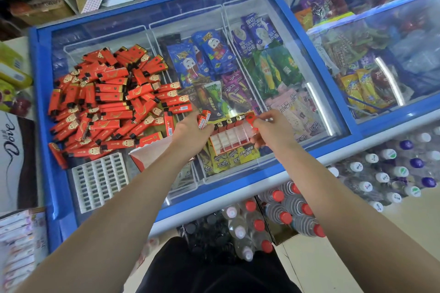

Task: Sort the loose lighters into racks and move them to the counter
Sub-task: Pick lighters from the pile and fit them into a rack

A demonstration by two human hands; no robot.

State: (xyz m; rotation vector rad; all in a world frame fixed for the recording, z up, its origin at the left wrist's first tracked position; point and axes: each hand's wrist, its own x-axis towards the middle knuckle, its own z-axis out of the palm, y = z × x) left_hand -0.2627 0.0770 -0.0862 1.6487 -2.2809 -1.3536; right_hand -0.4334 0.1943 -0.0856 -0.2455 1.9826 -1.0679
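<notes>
A big pile of loose red lighters (107, 102) lies on the glass lid of the blue freezer (238, 188), at its left. My left hand (190, 133) grips a few red lighters (204, 118) beside a small rack (232, 137). That rack has a row of lighters standing along its far edge, and its other cells are empty. My right hand (271, 129) pinches a red lighter (251, 119) at the rack's right end and holds the rack's right side. An empty white rack (101, 179) lies flat near the lid's front left corner.
A red and white carton (152, 153) lies open just left of my left forearm. Ice-cream packets fill the freezer under the glass. Bottled drinks (281, 211) stand on the floor in front of it. Shelves and boxes crowd the left side.
</notes>
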